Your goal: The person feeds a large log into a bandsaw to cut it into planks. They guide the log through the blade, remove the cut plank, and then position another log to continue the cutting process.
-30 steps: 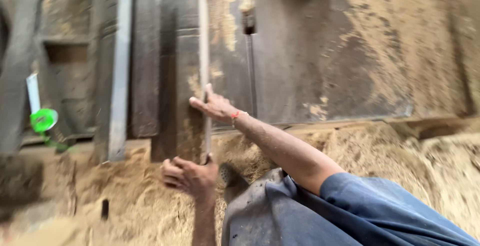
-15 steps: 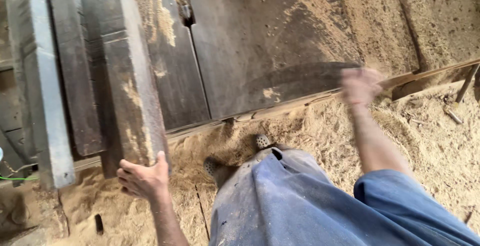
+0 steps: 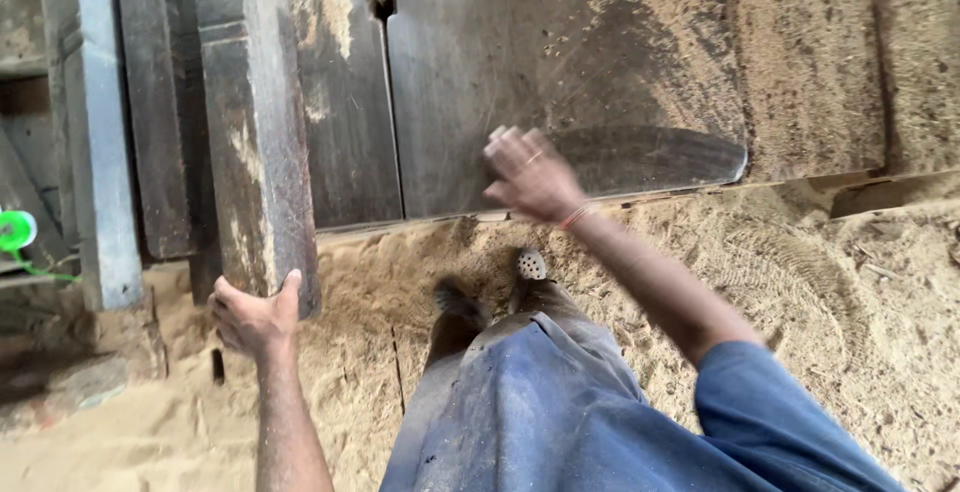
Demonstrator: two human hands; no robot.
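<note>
- Far over on the left, a bright green plastic piece (image 3: 16, 231) sits low beside a grey upright board (image 3: 100, 132), well apart from my hands.
- Next along, a row of dark planks stands on end, and the thick dark timber (image 3: 255, 142) is the one I have got.
- My left hand (image 3: 252, 317) is clamped on the bottom end of that timber, thumb up one side, fingers wrapped under the corner, with the timber leaning just a little.
- Below it, loose sawdust (image 3: 150, 432) is heaped over the floor.
- Middle now: my two shoes (image 3: 530, 265) poke out into the sawdust, below my blue trousers.
- Up behind them, the big dusty saw table (image 3: 640, 62) spreads wide, a narrow slot running down its left part.
- My right hand (image 3: 530, 174) is out in front of the table's near edge, fingers apart, gripping nothing; it is blurred, so contact with the table I cannot tell.
</note>
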